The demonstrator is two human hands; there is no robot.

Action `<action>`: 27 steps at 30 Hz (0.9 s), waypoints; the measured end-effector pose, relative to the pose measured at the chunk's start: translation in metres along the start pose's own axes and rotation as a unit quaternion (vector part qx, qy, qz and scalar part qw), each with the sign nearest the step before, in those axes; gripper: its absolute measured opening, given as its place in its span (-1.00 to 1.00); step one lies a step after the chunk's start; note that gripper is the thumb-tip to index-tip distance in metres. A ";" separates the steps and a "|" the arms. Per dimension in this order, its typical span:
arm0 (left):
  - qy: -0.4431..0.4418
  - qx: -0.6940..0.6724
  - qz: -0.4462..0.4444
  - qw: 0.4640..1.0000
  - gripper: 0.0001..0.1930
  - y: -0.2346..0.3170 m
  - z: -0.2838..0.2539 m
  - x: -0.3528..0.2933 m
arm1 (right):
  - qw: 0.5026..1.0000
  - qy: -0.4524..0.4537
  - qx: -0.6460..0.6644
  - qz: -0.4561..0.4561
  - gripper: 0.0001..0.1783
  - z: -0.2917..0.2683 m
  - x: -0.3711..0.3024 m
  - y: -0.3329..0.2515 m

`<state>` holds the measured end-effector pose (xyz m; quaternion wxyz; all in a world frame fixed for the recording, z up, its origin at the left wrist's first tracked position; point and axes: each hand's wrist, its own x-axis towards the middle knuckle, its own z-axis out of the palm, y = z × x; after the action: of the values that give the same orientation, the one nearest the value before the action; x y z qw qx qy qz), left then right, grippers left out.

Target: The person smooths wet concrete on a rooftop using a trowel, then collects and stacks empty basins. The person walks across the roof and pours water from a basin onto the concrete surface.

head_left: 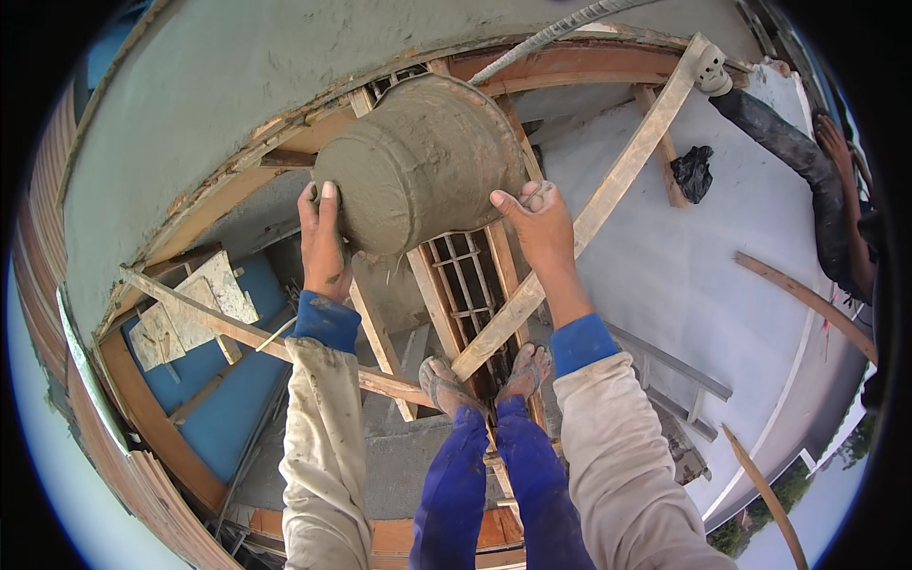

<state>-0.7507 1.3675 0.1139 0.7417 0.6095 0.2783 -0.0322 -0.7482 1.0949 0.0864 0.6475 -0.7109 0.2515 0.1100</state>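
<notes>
A bucket (423, 161) coated in wet grey cement lies tipped on its side in front of me, its base toward the left. Its mouth faces away to the right, so the inside is hidden. With thumb and fingers, my left hand (326, 242) grips the edge of the base. At the rim, my right hand (543, 228) is closed with the thumb against it. Beneath the bucket runs a narrow timber formwork holding a steel rebar cage (463, 280). Fresh grey concrete (237, 85) spreads over the slab beyond it.
My sandalled feet (442, 385) stand on the formwork timbers, high above a floor. A diagonal wooden plank (608, 195) crosses at the right, and another brace (209, 318) at the left. A ribbed rebar (551, 38) sticks out beyond the bucket. Another person's arm (836, 147) shows far right.
</notes>
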 end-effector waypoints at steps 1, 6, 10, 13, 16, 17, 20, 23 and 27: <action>0.003 0.018 0.057 0.998 -0.30 0.015 0.003 -0.012 | 1.000 -0.005 0.020 -0.005 -0.40 -0.003 -0.001 0.003; 0.000 0.209 0.096 0.973 -0.21 0.005 0.010 -0.014 | 0.998 -0.011 0.039 0.043 -0.41 -0.007 0.025 0.057; -0.058 0.331 -0.106 0.936 -0.11 -0.069 0.026 0.052 | 0.986 0.047 -0.016 0.159 -0.47 0.003 0.049 0.111; -0.080 0.271 -0.132 0.950 -0.16 -0.098 0.014 0.055 | 0.981 0.041 -0.076 0.173 -0.50 0.002 0.047 0.125; -0.077 0.097 -0.202 0.972 -0.31 -0.088 0.006 0.055 | 0.978 0.058 -0.143 0.141 -0.50 0.007 0.041 0.114; -0.077 0.072 -0.207 0.973 -0.36 -0.085 0.005 0.055 | 0.975 0.072 -0.176 0.116 -0.51 0.012 0.034 0.109; -0.043 -0.077 -0.241 0.966 -0.41 -0.077 0.001 0.050 | 0.978 0.106 -0.137 0.114 -0.52 0.025 -0.005 0.088; -0.065 -0.205 -0.294 0.931 -0.46 -0.070 -0.009 0.011 | 0.980 0.158 -0.124 -0.010 -0.61 0.018 -0.063 0.052; -0.059 -0.247 -0.354 0.900 -0.40 -0.092 0.000 -0.071 | 0.979 0.183 -0.028 -0.083 -0.65 -0.033 -0.164 -0.011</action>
<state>-0.8466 1.3236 0.0647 0.8232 0.2655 0.4300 -0.2588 -0.8878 1.0980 0.1800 0.5769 -0.7556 0.3024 -0.0693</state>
